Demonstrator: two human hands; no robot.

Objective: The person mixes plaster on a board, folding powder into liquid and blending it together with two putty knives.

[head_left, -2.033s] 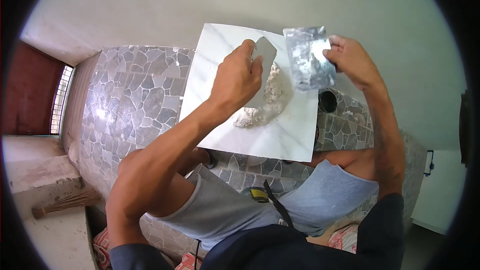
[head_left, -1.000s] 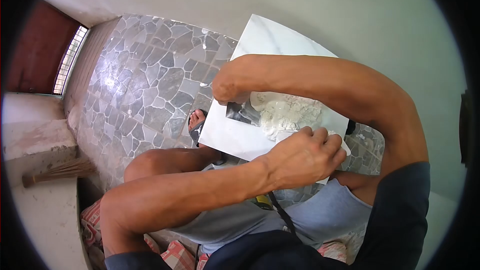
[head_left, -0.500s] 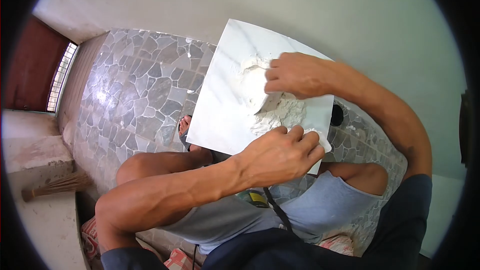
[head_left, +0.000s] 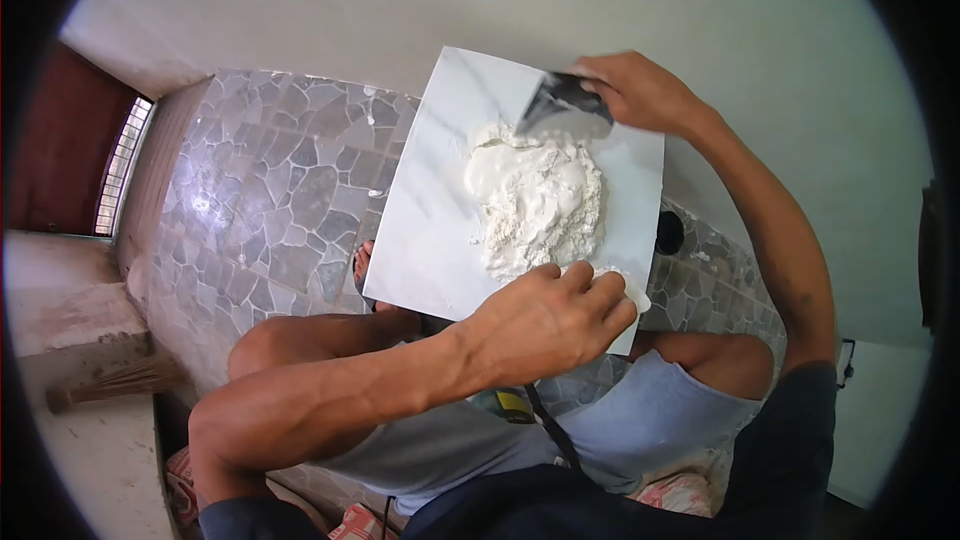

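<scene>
A heap of white powder and wet paste [head_left: 535, 205] lies on a white marble-patterned board [head_left: 410, 200], with glossy, runny paste at its upper left and crumbly powder at its edges. Above the heap's far side, my right hand [head_left: 640, 92] grips a broad, flat scraper [head_left: 565, 108] whose dark blade is tilted down toward the paste. My left hand [head_left: 555, 320] is closed at the near edge of the board. Its fingers curl round a white flat scraper [head_left: 637, 292], mostly hidden beneath them, with powder along its upper edge.
The board stands between my knees, close to a pale wall [head_left: 740, 30]. Irregular grey stone tiles [head_left: 290, 180] cover the floor. A straw broom [head_left: 120, 383] rests on a ledge at left. A round black object [head_left: 669, 232] shows beside the board's right edge.
My right hand has lifted up and away from the heap, bringing the dark scraper into view. The paste is now spread over the powder. My left hand has stayed nearly still.
</scene>
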